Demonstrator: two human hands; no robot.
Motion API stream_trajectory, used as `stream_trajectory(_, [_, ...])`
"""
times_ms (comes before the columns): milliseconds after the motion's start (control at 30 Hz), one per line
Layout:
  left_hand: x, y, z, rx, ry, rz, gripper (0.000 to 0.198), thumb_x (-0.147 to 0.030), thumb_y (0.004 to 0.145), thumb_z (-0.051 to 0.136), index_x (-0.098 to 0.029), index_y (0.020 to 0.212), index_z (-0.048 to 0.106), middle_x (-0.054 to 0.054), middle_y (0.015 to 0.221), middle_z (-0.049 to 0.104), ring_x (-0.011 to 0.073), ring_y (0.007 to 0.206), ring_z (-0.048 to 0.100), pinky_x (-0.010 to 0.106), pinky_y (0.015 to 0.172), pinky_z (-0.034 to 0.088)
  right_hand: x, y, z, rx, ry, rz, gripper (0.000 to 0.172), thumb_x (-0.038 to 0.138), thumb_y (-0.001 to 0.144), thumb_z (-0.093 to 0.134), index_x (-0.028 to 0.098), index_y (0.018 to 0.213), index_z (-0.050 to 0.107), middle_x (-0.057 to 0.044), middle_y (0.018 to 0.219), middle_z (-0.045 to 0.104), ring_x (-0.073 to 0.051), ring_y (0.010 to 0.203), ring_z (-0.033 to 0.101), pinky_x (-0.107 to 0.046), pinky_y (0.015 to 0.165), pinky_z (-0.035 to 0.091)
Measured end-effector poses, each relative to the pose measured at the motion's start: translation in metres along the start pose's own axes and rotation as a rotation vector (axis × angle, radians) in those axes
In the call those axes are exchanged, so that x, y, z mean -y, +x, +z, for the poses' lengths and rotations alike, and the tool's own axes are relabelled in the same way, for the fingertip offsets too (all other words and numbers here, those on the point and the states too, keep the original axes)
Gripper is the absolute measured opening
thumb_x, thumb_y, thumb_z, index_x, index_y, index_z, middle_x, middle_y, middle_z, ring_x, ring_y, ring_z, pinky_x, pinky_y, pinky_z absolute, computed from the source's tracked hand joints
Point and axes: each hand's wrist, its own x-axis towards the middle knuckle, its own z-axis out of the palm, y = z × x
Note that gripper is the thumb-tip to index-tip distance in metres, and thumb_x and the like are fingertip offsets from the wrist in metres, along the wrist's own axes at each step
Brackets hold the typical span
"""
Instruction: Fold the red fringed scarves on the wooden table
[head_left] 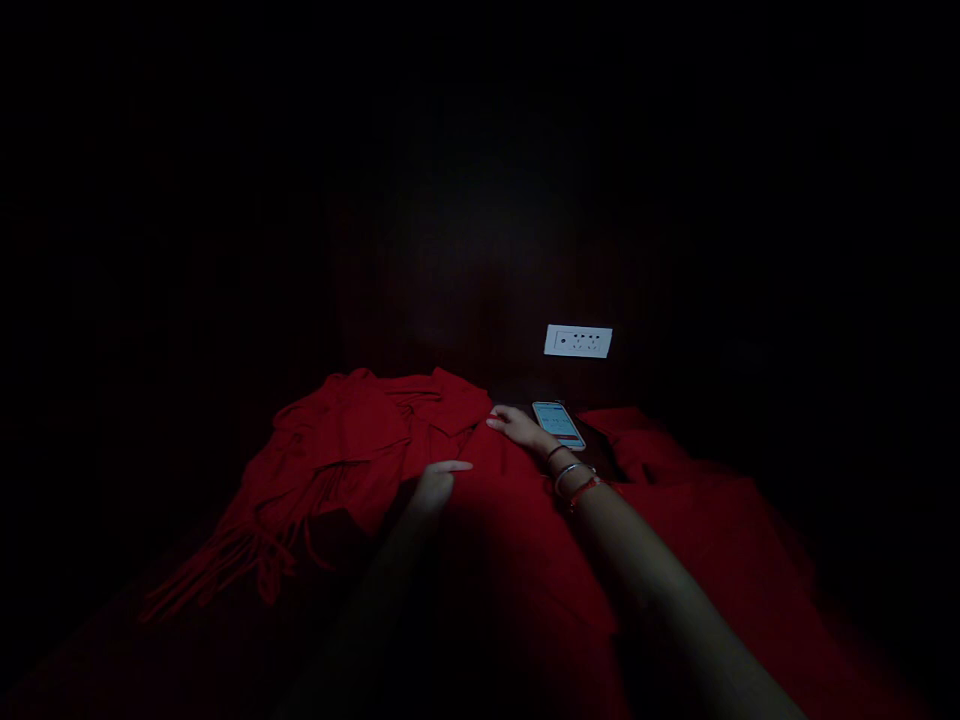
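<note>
A large red scarf (pixel 352 430) lies in loose folds, its knotted fringe hanging toward the lower left. My right hand (pixel 516 424) pinches the cloth at the middle of the pile, thumb and fingers closed on a fold. Bracelets circle that wrist. Lower and to the left, my left hand (pixel 435 486) has one digit stretched along the top of the red cloth. The rest of its fingers are in shadow or behind the fabric, and it appears to grip the scarf. More red cloth spreads under both forearms and off to the right.
Just beyond my right wrist lies a phone (pixel 559 426) with a lit screen. A white wall socket (pixel 577 341) is set in the dark panel behind it. Bunched red fabric (pixel 645 445) sits to the right of the phone. Everything outside the light patch is black.
</note>
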Motion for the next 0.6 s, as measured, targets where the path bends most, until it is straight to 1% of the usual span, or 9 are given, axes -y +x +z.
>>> stream_trajectory(100, [0.0,-0.001,0.004,-0.106,0.057,0.07,0.036,-0.009,0.069,0.034,-0.011,0.09,0.063,0.006,0.092,0.065,0.0156,0.087,0.058,0.028,0.08,0.044,0.003,-0.003,0.007,-0.004,-0.2,-0.027,0.023,0.029,0.084,0.037,0.015,0.093,0.052,-0.008,0.095,0.057,-0.017,0.089,0.052,-0.026,0.076,0.037])
stream_trajectory(167, [-0.002,-0.006,0.009,-0.22,0.256,0.128,0.031,-0.015,0.071,0.041,-0.01,0.092,0.062,0.01,0.096,0.063,0.0193,0.093,0.055,0.031,0.084,0.041,0.008,-0.006,0.01,-0.006,-0.352,-0.014,0.026,0.03,0.084,0.034,0.015,0.1,0.049,-0.011,0.098,0.056,-0.019,0.088,0.053,-0.029,0.075,0.038])
stream_trajectory(233, [-0.005,-0.014,0.014,-0.346,0.524,0.231,0.034,-0.018,0.07,0.046,-0.009,0.1,0.059,0.014,0.106,0.057,0.0237,0.099,0.051,0.035,0.087,0.038,0.015,-0.01,0.011,-0.026,-0.447,0.007,0.029,0.03,0.084,0.035,0.015,0.107,0.045,-0.013,0.105,0.052,-0.021,0.091,0.052,-0.031,0.076,0.039])
stream_trajectory(300, [-0.009,-0.024,0.02,-0.418,0.743,0.373,0.038,-0.015,0.073,0.042,-0.011,0.109,0.053,0.014,0.12,0.047,0.0248,0.107,0.045,0.037,0.088,0.036,0.022,-0.017,0.009,-0.064,-0.474,0.007,0.034,0.029,0.083,0.036,0.016,0.114,0.041,-0.014,0.114,0.046,-0.022,0.099,0.048,-0.033,0.08,0.038])
stream_trajectory(333, [-0.01,-0.029,0.022,-0.411,0.814,0.441,0.039,-0.015,0.075,0.038,-0.013,0.112,0.051,0.013,0.125,0.042,0.0242,0.111,0.042,0.037,0.09,0.034,0.024,-0.022,0.008,-0.073,-0.463,-0.006,0.036,0.029,0.083,0.035,0.016,0.117,0.039,-0.014,0.118,0.043,-0.022,0.104,0.045,-0.034,0.083,0.036])
stream_trajectory(400, [-0.009,-0.036,0.026,-0.312,0.91,0.518,0.04,-0.018,0.079,0.033,-0.014,0.116,0.048,0.011,0.129,0.037,0.0234,0.116,0.036,0.039,0.093,0.03,0.026,-0.036,0.006,-0.025,-0.418,-0.058,0.041,0.031,0.084,0.032,0.015,0.123,0.035,-0.013,0.126,0.036,-0.021,0.114,0.035,-0.035,0.091,0.031])
stream_trajectory(500, [0.0,-0.043,0.029,-0.156,1.01,0.466,0.042,-0.03,0.08,0.036,-0.015,0.119,0.045,0.012,0.129,0.037,0.0278,0.119,0.031,0.047,0.094,0.025,0.021,-0.059,0.012,0.171,-0.364,-0.061,0.051,0.042,0.084,0.029,0.016,0.128,0.031,-0.012,0.135,0.026,-0.024,0.123,0.02,-0.041,0.097,0.022])
stream_trajectory(567, [0.007,-0.046,0.031,-0.129,1.048,0.408,0.043,-0.032,0.079,0.038,-0.015,0.118,0.045,0.013,0.129,0.036,0.0303,0.118,0.031,0.052,0.093,0.023,0.014,-0.069,0.017,0.261,-0.326,-0.029,0.054,0.046,0.084,0.026,0.017,0.129,0.028,-0.01,0.137,0.022,-0.025,0.125,0.013,-0.045,0.098,0.018])
stream_trajectory(600, [0.01,-0.047,0.031,-0.134,1.057,0.393,0.043,-0.032,0.079,0.038,-0.015,0.118,0.045,0.014,0.129,0.036,0.0308,0.118,0.032,0.053,0.092,0.023,0.01,-0.071,0.019,0.278,-0.296,-0.031,0.054,0.045,0.084,0.026,0.016,0.13,0.028,-0.01,0.137,0.021,-0.024,0.126,0.012,-0.045,0.099,0.017])
